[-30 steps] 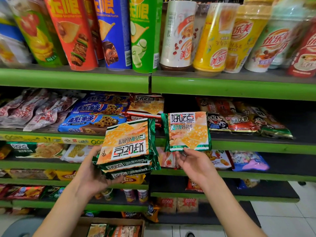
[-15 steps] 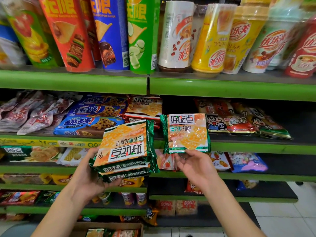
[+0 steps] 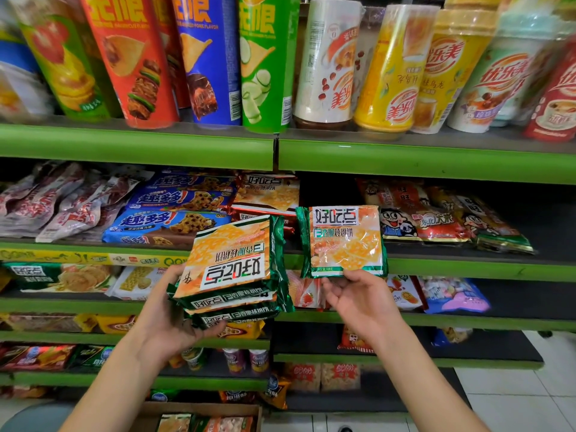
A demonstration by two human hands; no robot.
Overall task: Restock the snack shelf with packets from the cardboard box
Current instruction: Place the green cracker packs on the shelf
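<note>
The left hand (image 3: 168, 319) grips a stack of green-and-orange biscuit packets (image 3: 232, 269) from below, fingers curled round the near end; the top packet lies upside down to the camera, its white label reading 好吃点 with 香脆核桃饼 beside it, and the same words show on the side edges of the packets beneath. The right hand (image 3: 361, 302) pinches a single packet (image 3: 343, 241) of the same biscuit by its bottom edge, holding it upright and right way round, 好吃点 over 香脆核桃饼, in front of the middle shelf edge (image 3: 467, 268). Just behind it, a dark open gap (image 3: 327, 191) lies between more 好吃点 packets (image 3: 268, 194) on the left and red 旺旺 rice cracker bags (image 3: 414, 216), with a cartoon face and 东北大米, on the right. Further left on that shelf lie blue 趣多多 chocolate-chip cookie packs (image 3: 168, 222) and pale red-printed pouches (image 3: 56, 201) whose print is too blurred to read. The top shelf holds tall crisp tubes (image 3: 134, 57) in red, blue and green marked 无限, then 优乐美 milk tea cups (image 3: 386, 73). A yellow price strip (image 3: 90, 258) marked QQ runs along the left shelf edge. At the bottom edge, the cardboard box (image 3: 199, 413) sits on the floor with packets showing inside.
</note>
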